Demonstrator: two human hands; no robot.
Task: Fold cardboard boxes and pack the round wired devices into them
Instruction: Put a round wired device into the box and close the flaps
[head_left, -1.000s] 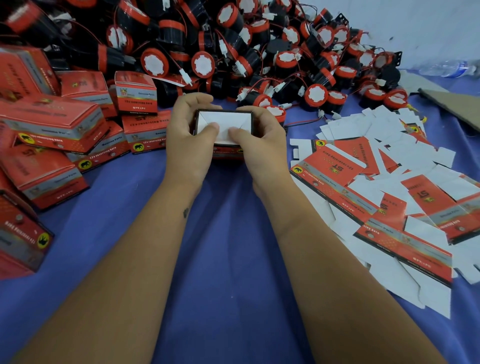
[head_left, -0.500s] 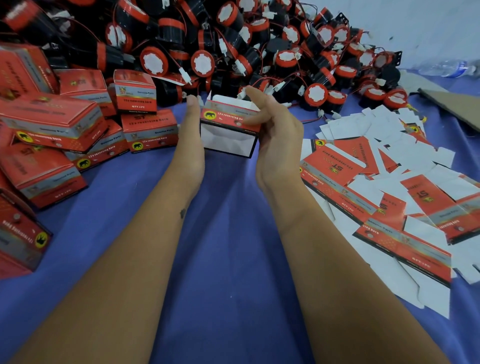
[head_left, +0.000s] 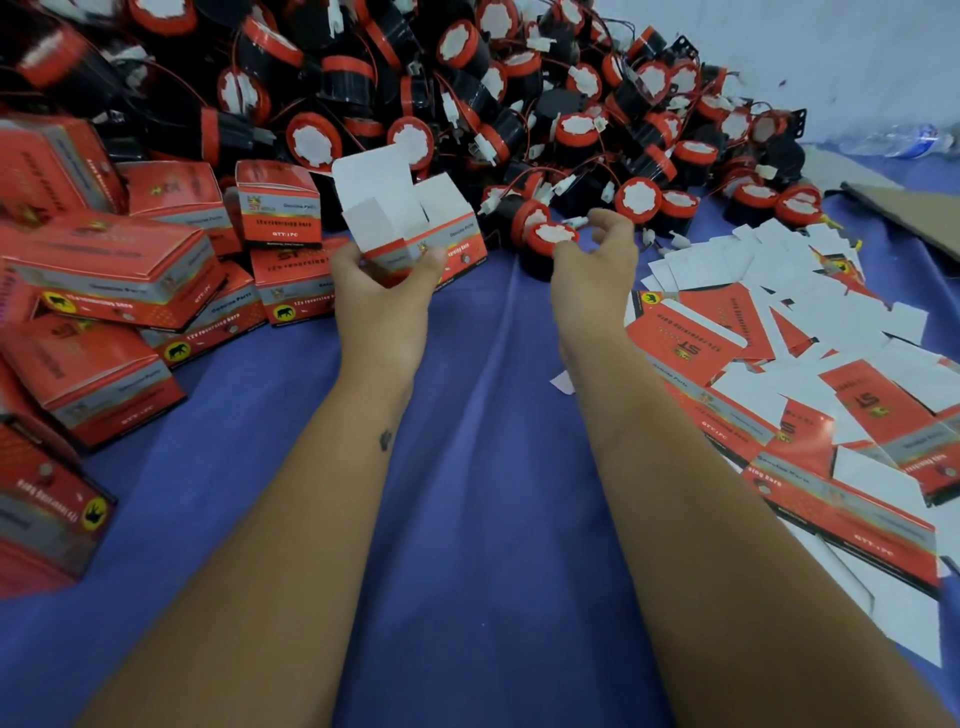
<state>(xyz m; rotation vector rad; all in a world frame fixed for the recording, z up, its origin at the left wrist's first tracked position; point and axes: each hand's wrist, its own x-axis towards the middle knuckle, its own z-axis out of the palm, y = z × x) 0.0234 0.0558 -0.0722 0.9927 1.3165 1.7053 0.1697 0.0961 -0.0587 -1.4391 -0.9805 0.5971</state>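
Observation:
My left hand (head_left: 384, 291) grips a small red and grey cardboard box (head_left: 449, 234) by its lower end, its white top flaps standing open. My right hand (head_left: 597, 270) is just to the right of it, fingers loosely curled with thumb and fingers apart. Its fingertips touch the rim of a round black device with a red cap and white centre (head_left: 548, 236) at the front of the pile. A big heap of the same wired devices (head_left: 467, 104) fills the back of the table.
Folded red boxes (head_left: 114, 270) are stacked along the left. Flat unfolded box blanks (head_left: 779, 374) lie scattered on the right. Blue cloth (head_left: 478, 467) covers the table. A plastic bottle (head_left: 893, 140) and a brown cardboard sheet (head_left: 904, 208) lie at the back right.
Both hands held the box while closing its bottom and turning it over. Now my left hand alone holds it, open end up, and my right hand has moved right to the devices.

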